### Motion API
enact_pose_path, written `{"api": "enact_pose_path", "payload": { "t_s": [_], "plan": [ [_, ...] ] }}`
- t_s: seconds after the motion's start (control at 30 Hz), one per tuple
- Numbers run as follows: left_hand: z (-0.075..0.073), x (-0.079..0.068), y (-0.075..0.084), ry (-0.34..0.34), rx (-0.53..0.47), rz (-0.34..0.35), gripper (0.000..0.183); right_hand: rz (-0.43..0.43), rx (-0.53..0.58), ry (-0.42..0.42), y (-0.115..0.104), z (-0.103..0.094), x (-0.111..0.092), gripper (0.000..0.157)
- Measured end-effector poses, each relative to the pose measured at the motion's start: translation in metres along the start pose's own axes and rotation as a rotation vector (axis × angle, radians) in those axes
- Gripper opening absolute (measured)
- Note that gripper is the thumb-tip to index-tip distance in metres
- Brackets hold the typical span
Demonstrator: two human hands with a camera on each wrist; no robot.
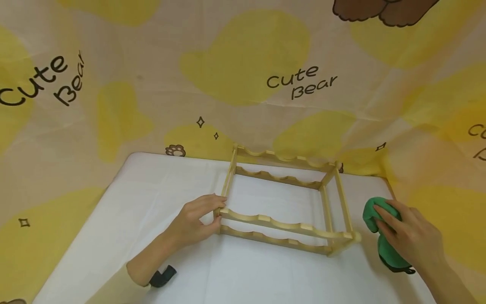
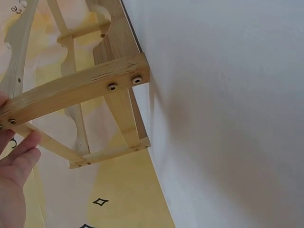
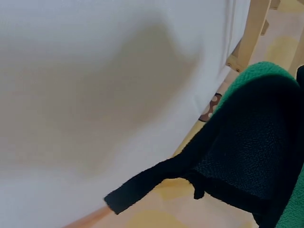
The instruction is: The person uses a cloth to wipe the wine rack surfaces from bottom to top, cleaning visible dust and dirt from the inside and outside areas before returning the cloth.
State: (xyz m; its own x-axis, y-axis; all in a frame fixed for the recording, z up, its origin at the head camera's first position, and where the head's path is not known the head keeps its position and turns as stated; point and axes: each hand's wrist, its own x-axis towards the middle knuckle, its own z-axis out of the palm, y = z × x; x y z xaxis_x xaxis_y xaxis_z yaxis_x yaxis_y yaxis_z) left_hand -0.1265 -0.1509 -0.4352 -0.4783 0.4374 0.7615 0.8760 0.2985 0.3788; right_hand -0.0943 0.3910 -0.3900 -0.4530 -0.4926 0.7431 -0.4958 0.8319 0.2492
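1. Pinching the wooden rack (image 1: 263,220) at its near-left corner, my left hand (image 1: 193,221) has its fingers and thumb clamped on the wood.
2. From those fingertips the rack stretches rightward over the white tabletop (image 1: 247,278).
3. My right hand (image 1: 419,234) curls its fingers round a green, black-trimmed fabric piece (image 1: 390,254), apart from the rack's right end.

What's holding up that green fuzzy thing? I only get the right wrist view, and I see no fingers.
Observer: The person's right-hand grip has its fingers bent over the green fuzzy thing.
Visitor: And what's the other grip up to?
Observer: The left-hand grip holds the near left corner of a wooden rack.
Visitor: Are there words on the yellow-patterned backdrop?
Observer: Yes, the head view shows "Cute Bear" in black lettering.
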Motion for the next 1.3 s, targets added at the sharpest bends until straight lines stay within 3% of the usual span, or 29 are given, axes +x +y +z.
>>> {"api": "enact_pose_path", "payload": {
  "t_s": [0.33,0.6,0.97,1.3],
  "plan": [
    [-0.009,0.0,-0.007,-0.02,-0.034,0.008,0.041,-0.004,-0.021,0.033,0.001,0.0,0.002,0.059],
    [-0.016,0.003,-0.015,0.021,-0.098,0.033,0.046,0.008,-0.022,0.022,0.004,0.003,0.002,0.059],
    [-0.014,0.01,-0.033,0.035,-0.139,-0.049,0.05,0.033,-0.028,-0.002,0.007,0.003,-0.004,0.059],
    [-0.011,0.019,-0.049,0.03,-0.289,-0.275,0.045,0.057,-0.034,-0.019,0.005,0.004,-0.007,0.061]
  ]
}}
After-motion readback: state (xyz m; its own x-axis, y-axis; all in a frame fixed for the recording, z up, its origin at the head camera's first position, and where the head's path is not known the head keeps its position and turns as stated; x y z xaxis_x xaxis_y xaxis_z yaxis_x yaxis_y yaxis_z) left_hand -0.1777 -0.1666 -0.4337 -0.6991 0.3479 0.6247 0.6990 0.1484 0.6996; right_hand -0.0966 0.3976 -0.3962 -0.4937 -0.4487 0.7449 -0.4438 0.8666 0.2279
